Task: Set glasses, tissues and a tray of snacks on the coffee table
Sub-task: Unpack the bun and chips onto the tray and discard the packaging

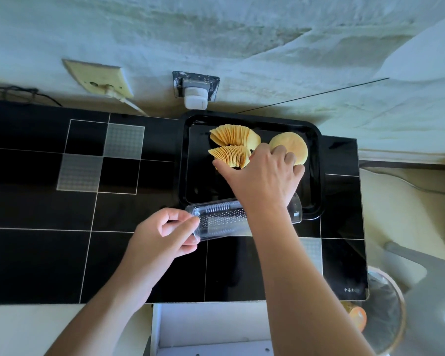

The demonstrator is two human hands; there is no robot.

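A black tray (pixel 316 176) sits on the black tiled table (pixel 49 253) against the wall. Fanned stacks of yellow crisps (pixel 233 143) lie in its far half, with a flat pile of crisps (pixel 292 142) to their right. My right hand (pixel 265 173) reaches into the tray, its fingers curled around crisps between the stacks. My left hand (pixel 165 237) pinches the left end of a clear ribbed plastic crisp insert (pixel 221 222), which lies across the tray's near rim, partly hidden under my right forearm.
Two wall sockets, one with a white plug (pixel 195 101), sit just behind the tray. A bin lined with plastic (pixel 385 304) stands at the lower right beside the table. A white open box or drawer (pixel 211 327) lies below the table's near edge.
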